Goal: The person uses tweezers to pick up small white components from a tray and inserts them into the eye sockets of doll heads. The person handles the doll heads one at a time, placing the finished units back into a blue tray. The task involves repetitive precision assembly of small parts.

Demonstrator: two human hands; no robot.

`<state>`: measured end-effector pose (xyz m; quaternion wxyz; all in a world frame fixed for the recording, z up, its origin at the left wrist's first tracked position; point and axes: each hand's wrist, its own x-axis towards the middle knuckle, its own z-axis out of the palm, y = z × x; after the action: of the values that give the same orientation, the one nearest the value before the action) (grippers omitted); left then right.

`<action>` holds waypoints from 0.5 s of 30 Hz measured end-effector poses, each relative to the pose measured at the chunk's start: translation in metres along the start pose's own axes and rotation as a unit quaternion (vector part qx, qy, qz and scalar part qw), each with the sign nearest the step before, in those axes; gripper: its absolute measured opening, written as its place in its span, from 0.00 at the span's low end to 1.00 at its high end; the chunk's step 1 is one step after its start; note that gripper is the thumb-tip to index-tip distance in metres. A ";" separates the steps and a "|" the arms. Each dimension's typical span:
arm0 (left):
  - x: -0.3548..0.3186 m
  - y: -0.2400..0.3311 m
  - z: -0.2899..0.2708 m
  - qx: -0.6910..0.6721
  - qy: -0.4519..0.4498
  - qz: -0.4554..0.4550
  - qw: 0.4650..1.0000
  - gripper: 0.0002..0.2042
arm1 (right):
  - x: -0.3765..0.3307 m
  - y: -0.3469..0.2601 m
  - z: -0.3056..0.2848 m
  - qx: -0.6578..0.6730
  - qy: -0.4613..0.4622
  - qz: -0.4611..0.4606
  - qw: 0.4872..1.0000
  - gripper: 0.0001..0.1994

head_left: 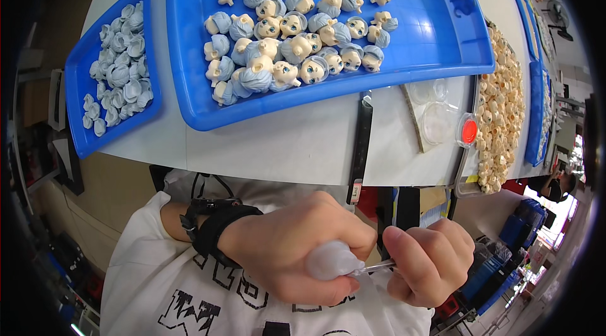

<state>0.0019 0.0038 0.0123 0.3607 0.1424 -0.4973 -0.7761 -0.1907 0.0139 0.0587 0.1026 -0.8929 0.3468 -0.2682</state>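
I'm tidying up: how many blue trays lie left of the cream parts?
2: a small tray at left, holding bluish pieces, and a large tray beside it, holding doll heads. None there seems hidden.

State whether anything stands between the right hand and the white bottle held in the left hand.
A thin metal rod, held by the right hand, spans the gap to the white bottle; nothing else visible stands between.

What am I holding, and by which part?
Your left hand grips a whitish bottle around its body; your right hand holds a thin metal rod by its outer end.
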 end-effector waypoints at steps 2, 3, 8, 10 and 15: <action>0.001 0.000 0.000 -0.001 -0.002 -0.002 1.000 0.12 | 0.002 0.000 -0.001 -0.022 -0.004 -0.004 1.000 0.25; 0.001 0.001 0.000 0.002 -0.002 -0.001 1.000 0.13 | 0.003 -0.001 -0.001 -0.027 -0.006 -0.005 1.000 0.25; 0.000 0.002 -0.001 0.003 0.009 -0.010 1.000 0.13 | 0.007 0.001 -0.002 -0.043 -0.022 -0.015 0.999 0.25; 0.000 0.002 -0.001 0.001 0.010 -0.014 1.000 0.13 | 0.007 0.000 -0.002 -0.050 -0.020 -0.016 0.998 0.25; 0.001 0.000 0.000 -0.002 0.010 -0.014 1.000 0.13 | 0.004 -0.001 -0.002 -0.039 -0.013 0.003 0.999 0.25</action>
<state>0.0015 0.0031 0.0124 0.3550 0.1567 -0.4898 -0.7807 -0.1886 0.0123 0.0625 0.0731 -0.8985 0.3585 -0.2425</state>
